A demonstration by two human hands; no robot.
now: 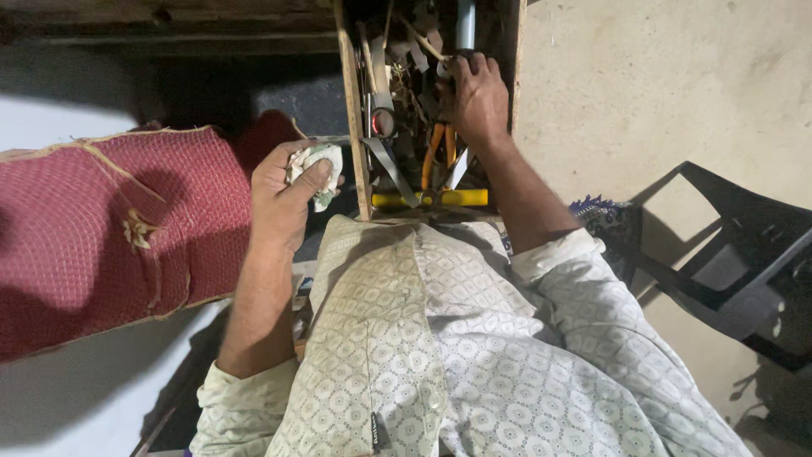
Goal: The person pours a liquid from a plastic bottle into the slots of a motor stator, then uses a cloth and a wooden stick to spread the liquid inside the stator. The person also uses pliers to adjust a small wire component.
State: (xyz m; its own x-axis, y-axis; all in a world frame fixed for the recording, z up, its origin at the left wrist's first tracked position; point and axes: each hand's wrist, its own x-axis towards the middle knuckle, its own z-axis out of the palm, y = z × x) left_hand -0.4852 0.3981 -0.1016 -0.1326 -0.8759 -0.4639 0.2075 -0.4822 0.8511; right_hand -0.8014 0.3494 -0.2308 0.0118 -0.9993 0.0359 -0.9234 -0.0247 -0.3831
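Crumpled pale cloth with faint green marks, a small rag [317,169], sits bunched in the grip of the left hand [283,199]; thumb and fingers press together around it, so only its upper folds show past the knuckles. Just beside that grip, on its right, stands the narrow wooden tool drawer [351,127], crowded and dim. The right hand [475,100] reaches deep into it, fingers curled down among the metal; whether they pinch anything I cannot tell, since the fingertips sink out of sight. Below that hand lie orange-handled pliers [438,152], and nearer the body a yellow-handled tool [431,199] crosses the drawer, its ends partly covered. Other tools blur into a dark tangle. Left of the rag-holding grip lies a red woven cushion [110,237] with torn edging, cut off by the frame edge.
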